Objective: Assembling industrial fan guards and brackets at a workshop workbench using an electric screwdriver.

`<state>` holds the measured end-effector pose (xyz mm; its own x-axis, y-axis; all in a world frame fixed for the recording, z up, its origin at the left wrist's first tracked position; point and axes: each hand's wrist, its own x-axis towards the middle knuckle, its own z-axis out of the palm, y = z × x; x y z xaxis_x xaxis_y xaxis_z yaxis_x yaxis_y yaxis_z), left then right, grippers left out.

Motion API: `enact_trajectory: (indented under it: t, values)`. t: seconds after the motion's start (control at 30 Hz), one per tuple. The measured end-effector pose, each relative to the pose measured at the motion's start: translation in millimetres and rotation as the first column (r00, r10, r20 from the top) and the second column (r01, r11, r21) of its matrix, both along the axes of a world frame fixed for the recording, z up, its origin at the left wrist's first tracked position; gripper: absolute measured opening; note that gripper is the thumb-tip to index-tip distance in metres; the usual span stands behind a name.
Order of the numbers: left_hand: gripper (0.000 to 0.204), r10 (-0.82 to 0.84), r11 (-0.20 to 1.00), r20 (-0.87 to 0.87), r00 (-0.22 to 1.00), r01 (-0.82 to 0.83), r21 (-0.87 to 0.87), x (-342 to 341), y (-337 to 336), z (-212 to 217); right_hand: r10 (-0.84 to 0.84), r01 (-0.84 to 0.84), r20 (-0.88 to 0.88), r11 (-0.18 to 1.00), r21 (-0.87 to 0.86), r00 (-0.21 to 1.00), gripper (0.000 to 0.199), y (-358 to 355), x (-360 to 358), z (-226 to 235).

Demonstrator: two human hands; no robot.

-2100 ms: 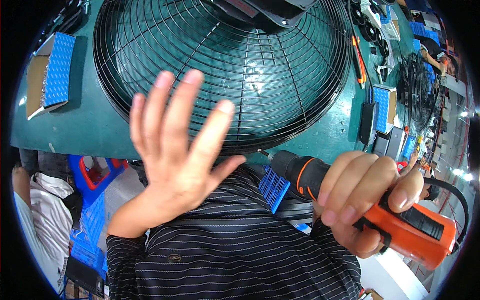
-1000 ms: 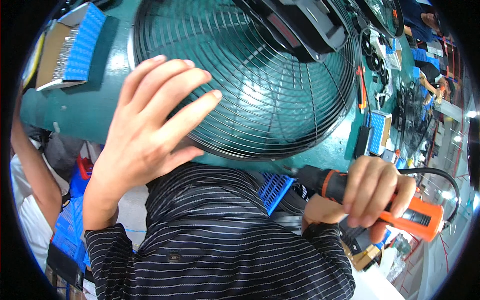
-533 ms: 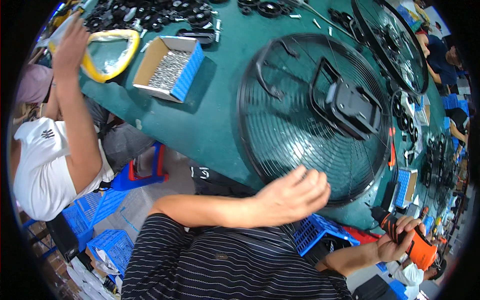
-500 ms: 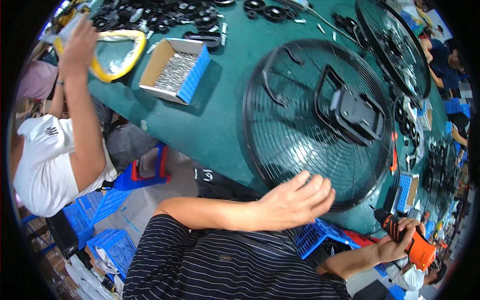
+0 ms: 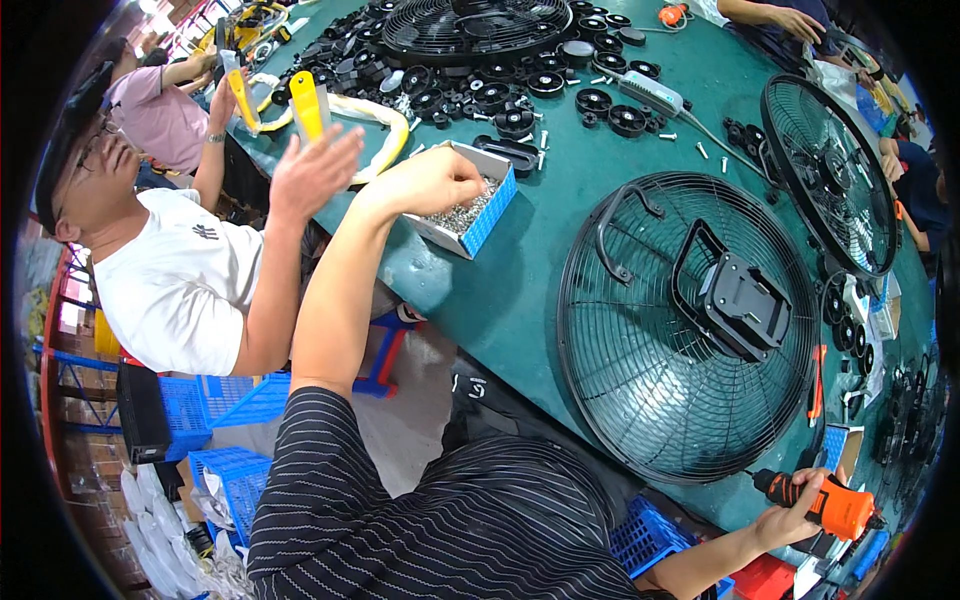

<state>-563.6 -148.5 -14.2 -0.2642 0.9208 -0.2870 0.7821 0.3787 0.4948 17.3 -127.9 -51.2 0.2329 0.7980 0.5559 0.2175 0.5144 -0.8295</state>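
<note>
My left hand (image 5: 440, 183) reaches into a small blue-and-white cardboard box (image 5: 487, 226) of silvery screws (image 5: 458, 217). Its fingers are bent together over the screws, and whatever they pinch is hidden. Low on the right, my right hand (image 5: 792, 518) is wrapped round an orange and black power screwdriver (image 5: 840, 510), its tip pointing left toward the table edge. Between my hands a round black fan (image 5: 640, 400) lies flat on the green table, with a curved bracket (image 5: 608, 235) and a boxy black housing (image 5: 745, 305) uppermost.
A co-worker in a white shirt (image 5: 175, 290) sits at left, a hand (image 5: 315, 170) raised near a yellow strip (image 5: 305, 105). Several black round parts (image 5: 490, 97) lie behind the box. Another fan (image 5: 830, 170) leans at right; one more (image 5: 475, 30) lies at the back. Blue crates (image 5: 240, 490) stand below.
My left hand has moved from the fan's near edge leftward and away to the screw box. The view has shifted. My right hand still grips the power screwdriver.
</note>
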Motion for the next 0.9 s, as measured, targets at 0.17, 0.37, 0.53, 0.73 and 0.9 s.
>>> enact_trajectory:
  t: [0.17,0.37,0.53,0.73,0.9]
  values:
    - [0.028,-0.092,0.983,-0.583,0.808,-0.02,-0.183,-5,-2,-21,0.009,-0.009,-0.019,1.0,-0.005,1.0,0.038,3,0,0]
    - [0.014,-0.051,0.988,-0.692,0.72,-0.066,-0.142,-7,3,-43,0.046,-0.045,-0.056,0.999,0.014,0.997,0.035,3,1,-2]
    - [0.01,-0.086,0.992,-0.658,0.748,0.001,-0.129,-9,3,-44,0.072,-0.07,-0.066,0.997,0.021,0.995,0.033,2,6,-3]
    - [0.013,-0.094,0.994,-0.616,0.782,0.041,-0.099,-5,0,-40,0.071,-0.071,-0.064,0.997,0.007,0.995,0.033,0,12,-2]
    - [0.01,-0.023,1.0,-0.621,0.784,0.018,-0.014,-2,-1,-45,0.063,-0.064,-0.102,0.998,-0.006,0.993,0.032,-15,25,6]
